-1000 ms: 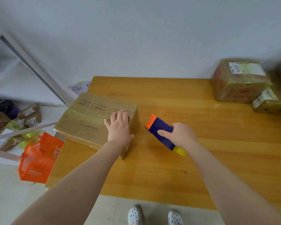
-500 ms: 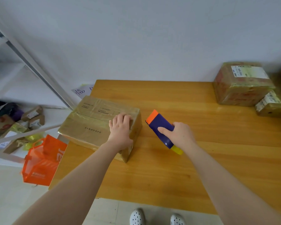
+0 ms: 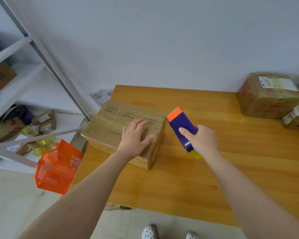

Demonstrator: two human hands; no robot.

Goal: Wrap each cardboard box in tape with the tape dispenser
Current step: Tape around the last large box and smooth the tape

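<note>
now, your left hand (image 3: 136,135) lies flat on top of the cardboard box (image 3: 110,121), fingers straight and together, palm pressing down near the box's right front corner. the box sits on a wooden table (image 3: 197,178), and its left end seems to jut past the table's edge. just right of the box, your right hand (image 3: 204,138) is curled around the blue tape dispenser (image 3: 181,125), index finger stretched along its side. the dispenser's orange tip nearly meets the box's upper right edge; whether it touches, you cannot tell.

the box is shut, so its contents are hidden. it looks stiff and flat-sided, with a glossy film of tape already on top, so expect it to be slick under your palm. its weight cannot be judged from here. hold it by pressing down flat, or grip opposite edges to turn it; the corners will likely crush first.

well to the right of the box, two wrapped parcels (image 3: 269,100) with labels rest against the wall. left of the box and lower down, an orange mesh bag (image 3: 57,168) hangs or stands by the floor; what it holds is not visible. further left of the box, a white shelf (image 3: 29,80) carries several small cartons and loose packaging.
</note>
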